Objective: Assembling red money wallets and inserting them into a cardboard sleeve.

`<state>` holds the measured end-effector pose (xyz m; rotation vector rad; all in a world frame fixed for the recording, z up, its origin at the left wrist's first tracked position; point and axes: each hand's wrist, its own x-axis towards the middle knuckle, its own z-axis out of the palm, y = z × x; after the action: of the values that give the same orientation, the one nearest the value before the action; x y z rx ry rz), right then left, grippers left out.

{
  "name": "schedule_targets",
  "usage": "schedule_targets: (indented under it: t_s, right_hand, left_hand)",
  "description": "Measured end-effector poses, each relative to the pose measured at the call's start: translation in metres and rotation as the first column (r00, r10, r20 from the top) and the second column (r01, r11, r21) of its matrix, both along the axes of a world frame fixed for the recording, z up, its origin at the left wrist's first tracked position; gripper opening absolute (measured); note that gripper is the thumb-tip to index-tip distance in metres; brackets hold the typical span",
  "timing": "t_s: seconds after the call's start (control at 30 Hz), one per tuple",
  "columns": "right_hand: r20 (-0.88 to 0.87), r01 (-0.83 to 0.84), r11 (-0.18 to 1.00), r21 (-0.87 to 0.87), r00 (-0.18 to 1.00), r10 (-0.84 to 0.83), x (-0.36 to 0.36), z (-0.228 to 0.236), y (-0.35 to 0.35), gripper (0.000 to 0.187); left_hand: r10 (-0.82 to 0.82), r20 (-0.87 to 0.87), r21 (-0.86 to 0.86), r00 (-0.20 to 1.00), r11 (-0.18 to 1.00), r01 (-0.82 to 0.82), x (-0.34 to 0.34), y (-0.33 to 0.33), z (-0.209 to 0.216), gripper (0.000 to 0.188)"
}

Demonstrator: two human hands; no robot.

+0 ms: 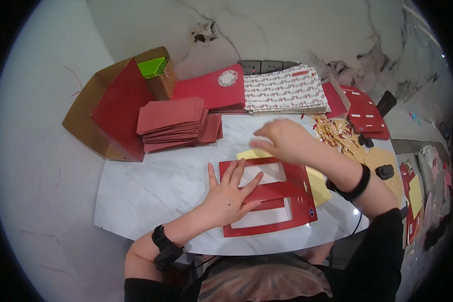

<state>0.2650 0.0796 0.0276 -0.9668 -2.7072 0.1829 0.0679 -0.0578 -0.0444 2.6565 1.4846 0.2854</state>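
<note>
My left hand (229, 194) lies flat with its fingers spread on a red card sheet (302, 201) that has two rectangular window openings. Across the band between the windows runs a slightly tilted red strip (274, 191), and my thumb and forefinger are at its left end. Yellow paper (317, 186) shows from under the card's far and right edges. Above the card's far edge hovers my right hand (279, 137), its forefinger and thumb curved and apart, slightly blurred. I see nothing between them.
Stacked red paper pieces (171, 118) stand at the left by a cardboard box (93, 108) with a green basket (152, 67). Farther back lie a red sheet (206, 90) and a patterned white stack (284, 90). Paper scraps (334, 133) and a small black object (385, 172) are at the right.
</note>
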Motion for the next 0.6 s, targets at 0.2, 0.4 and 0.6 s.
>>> schedule_targets:
  t_s: [0.2,0.4,0.6]
  right_hand:
    - [-0.186,0.433,0.901,-0.001,0.886,-0.426,-0.071,-0.002,0.109,0.04]
    - [-0.229,0.58,0.745,-0.329,0.717,-0.659,-0.097,-0.042,0.151,0.052]
    - [-0.37,0.401,0.607,-0.686,0.525,-0.766,-0.086,-0.063,0.177,0.038]
  left_hand:
    - [0.016,0.158,-0.022,0.987,1.0,-0.013,-0.005,0.008,0.008,0.066]
    - [0.112,0.404,0.074,0.908,0.985,-0.155,-0.02,0.019,0.003,0.064]
    - [0.178,0.495,0.098,0.85,0.961,-0.258,-0.028,0.027,-0.005,0.058]
